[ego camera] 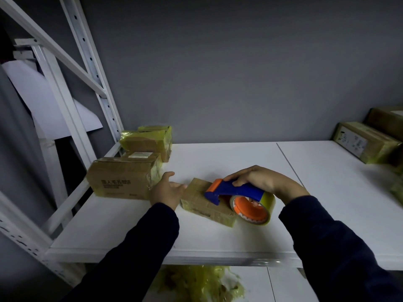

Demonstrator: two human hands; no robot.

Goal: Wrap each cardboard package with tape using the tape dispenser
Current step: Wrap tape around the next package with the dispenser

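Lying mid-shelf on white shelf (218, 162): small taped cardboard package (202, 201). Blue-orange tape dispenser (237, 192) against its top, right hand (259, 178) curled round the handle. Left hand (169, 190) fingers loose, holding nothing, just beside package's left end. Bigger boxes (124, 177) near, further left.

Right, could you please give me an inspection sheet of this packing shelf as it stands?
Surface: white shelf board, with a seam line toward the right.
Job's things: small cardboard package mid-shelf; blue and orange tape dispenser, its nose over the package's top; large carton and taped packages at left; boxes at right.
Clutter: yellowish tape scraps on the level below.
Grippers: left hand open, fingers at the package's left end; right hand grips the dispenser's handle.
Cables: nothing seen.
Surroundings: white rack uprights at left; grey wall behind.
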